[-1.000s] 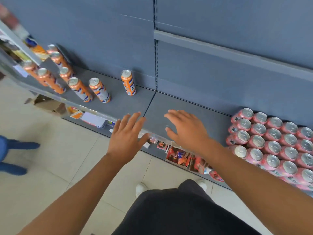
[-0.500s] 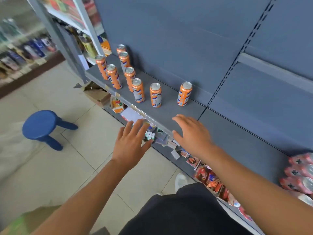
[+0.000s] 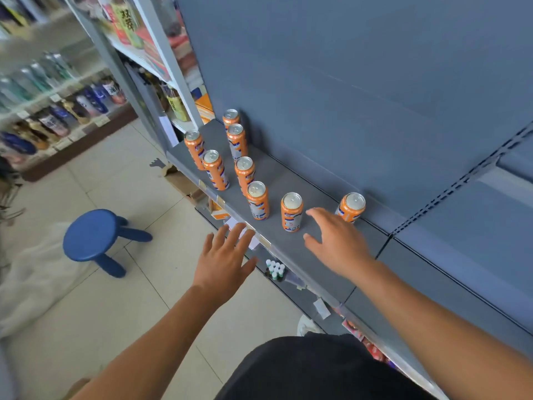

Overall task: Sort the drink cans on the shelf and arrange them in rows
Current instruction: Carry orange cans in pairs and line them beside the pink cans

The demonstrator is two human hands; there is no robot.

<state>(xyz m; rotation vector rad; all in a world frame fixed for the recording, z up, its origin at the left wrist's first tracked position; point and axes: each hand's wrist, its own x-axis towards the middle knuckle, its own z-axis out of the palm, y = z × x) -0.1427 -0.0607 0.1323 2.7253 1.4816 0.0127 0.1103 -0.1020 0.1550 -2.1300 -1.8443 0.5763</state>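
Note:
Several tall orange drink cans stand upright on the grey shelf (image 3: 291,180). The nearest ones are a can (image 3: 292,212) near the shelf's front, a can (image 3: 351,207) by the back wall, and a can (image 3: 257,200) to their left. My right hand (image 3: 336,243) hovers open over the shelf, fingers spread, its fingertips between the two nearest cans and touching neither. In front of the shelf edge my left hand (image 3: 223,264) is open too, fingers straight, holding nothing.
A blue stool (image 3: 92,238) stands on the tiled floor to the left. A lower shelf (image 3: 305,295) under the cans holds small white-capped bottles (image 3: 275,268) and packets. Stocked shelves run along the far left. The shelf right of the cans is bare.
The view has swung left, so the orange cans are now close and the pink cans are out of sight. Both hands moved toward the orange cans, the right one over the shelf.

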